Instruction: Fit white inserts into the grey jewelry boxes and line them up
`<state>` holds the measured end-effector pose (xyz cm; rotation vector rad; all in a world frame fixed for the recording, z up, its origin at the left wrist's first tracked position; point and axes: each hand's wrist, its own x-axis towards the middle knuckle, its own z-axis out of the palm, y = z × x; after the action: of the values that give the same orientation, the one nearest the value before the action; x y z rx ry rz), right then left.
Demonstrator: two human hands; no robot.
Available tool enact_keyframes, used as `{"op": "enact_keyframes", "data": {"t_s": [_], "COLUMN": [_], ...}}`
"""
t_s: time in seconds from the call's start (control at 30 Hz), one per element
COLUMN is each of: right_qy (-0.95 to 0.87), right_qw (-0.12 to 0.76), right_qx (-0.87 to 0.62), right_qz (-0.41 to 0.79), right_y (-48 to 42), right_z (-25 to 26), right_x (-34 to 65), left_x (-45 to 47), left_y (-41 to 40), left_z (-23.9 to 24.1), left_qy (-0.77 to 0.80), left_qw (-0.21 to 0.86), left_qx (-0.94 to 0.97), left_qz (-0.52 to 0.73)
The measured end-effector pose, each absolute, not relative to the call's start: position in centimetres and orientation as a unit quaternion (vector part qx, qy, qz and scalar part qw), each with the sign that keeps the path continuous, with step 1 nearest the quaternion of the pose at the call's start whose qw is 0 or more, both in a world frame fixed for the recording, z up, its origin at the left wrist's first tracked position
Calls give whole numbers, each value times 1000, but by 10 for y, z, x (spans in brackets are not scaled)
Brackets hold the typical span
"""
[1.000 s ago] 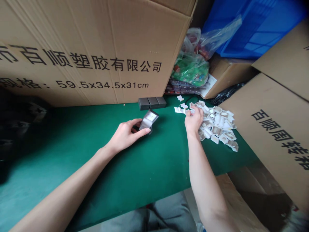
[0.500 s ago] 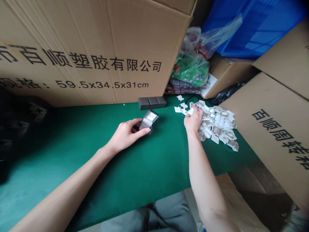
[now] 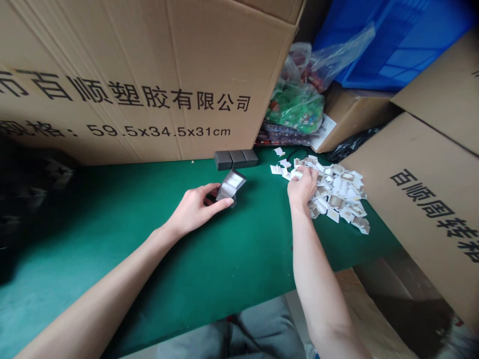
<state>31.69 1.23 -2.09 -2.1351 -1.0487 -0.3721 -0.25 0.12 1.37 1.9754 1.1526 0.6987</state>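
My left hand (image 3: 200,207) grips a small dark box (image 3: 230,187) between thumb and fingers, just above the green tabletop (image 3: 224,259). Its lid stands up, showing a pale lining inside. On the right, my right hand (image 3: 302,188) reaches into a heap of small white folded card pieces (image 3: 340,189). The fingers are bent down among the pieces at the heap's left side. A white piece lies against the fingertips, but whether it is gripped is hard to make out.
Several closed dark boxes (image 3: 235,159) stand in a row against a large cardboard carton (image 3: 149,65). Behind the heap are plastic bags of green items (image 3: 295,107) and a blue crate (image 3: 396,45). Another carton (image 3: 422,184) borders the right side. Dark objects (image 3: 30,199) lie at far left.
My right hand has shifted slightly to the right within the heap of white pieces. My left hand and the open box have stayed in place.
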Motion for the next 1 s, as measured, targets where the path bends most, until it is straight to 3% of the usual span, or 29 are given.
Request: {"op": "enact_keyframes", "data": {"t_s": [0.3,0.47,0.67,0.87,1.0], "right_qy": [-478,-582,-626,-674,-694], "right_qw": [444,448,513,462,430], "right_qx": [-737,-673,-586,-554,-548], "right_qz": [-179,-89,30,163,182], "right_y": [13,6,-3,-6,-7], "right_z": [-3,4,-3,-9,-8], "right_x": [302,262,229,212,208], "left_x": [-2,-3,-3,-3,-2], "left_y": [0,0,5,12,14], "left_z": [15,13,2,-6,-6], "left_qy": [457,470,482,453,457], "left_qw": [370,376,394,459,465], "left_qx": [761,747,698,649,620], "left_qz": [274,282,354,404,436]}}
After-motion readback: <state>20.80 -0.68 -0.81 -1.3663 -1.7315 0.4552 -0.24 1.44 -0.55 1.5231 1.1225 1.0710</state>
